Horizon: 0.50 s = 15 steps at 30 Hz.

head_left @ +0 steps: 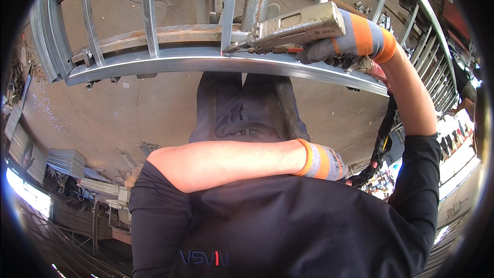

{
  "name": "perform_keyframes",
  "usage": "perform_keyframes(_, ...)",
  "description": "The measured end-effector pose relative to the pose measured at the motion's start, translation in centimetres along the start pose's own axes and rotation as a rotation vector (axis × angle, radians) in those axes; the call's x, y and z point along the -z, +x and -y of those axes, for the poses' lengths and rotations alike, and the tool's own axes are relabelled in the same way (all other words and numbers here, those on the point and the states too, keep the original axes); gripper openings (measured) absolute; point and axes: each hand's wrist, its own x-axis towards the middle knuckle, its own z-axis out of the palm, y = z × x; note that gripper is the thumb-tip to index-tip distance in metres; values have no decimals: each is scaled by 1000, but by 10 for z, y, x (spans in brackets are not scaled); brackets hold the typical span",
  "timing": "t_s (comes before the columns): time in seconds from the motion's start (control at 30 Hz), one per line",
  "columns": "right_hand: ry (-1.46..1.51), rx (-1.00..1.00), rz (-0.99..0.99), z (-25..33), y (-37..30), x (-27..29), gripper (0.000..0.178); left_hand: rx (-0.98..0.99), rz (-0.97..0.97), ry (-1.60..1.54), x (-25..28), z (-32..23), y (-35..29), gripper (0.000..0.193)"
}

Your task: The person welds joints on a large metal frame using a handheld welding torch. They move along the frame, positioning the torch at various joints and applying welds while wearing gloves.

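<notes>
My right hand (pixel 337 38), in a grey and orange knit glove, is closed round a grey metal handheld welding gun (pixel 296 27). The gun's nozzle points left and down, with its tip at the foot of an upright bar (pixel 230 13), where that bar meets the long bottom rail (pixel 180 64) of a steel-tube frame. My left arm lies across my body. Its gloved hand (pixel 327 163) is beside a dark cable (pixel 380 157) on the right, with the fingers hidden, so I cannot see whether it holds anything.
More upright bars (pixel 148 13) rise from the rail, and a rusty beam (pixel 170 35) runs behind it. Stacked metal frames (pixel 432 51) stand at the right. A pile of metal profiles (pixel 67 161) lies at the lower left. Small scraps dot the concrete floor (pixel 149 103).
</notes>
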Motion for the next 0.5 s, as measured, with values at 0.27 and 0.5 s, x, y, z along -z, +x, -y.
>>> perform_keyframes(0.27,127,-96,21,-1,-2,3,52,-12,9,35,1,0,3,28)
perform_keyframes(0.5,99,-69,30,0,0,3,52,8,-91,-67,-8,6,6,52)
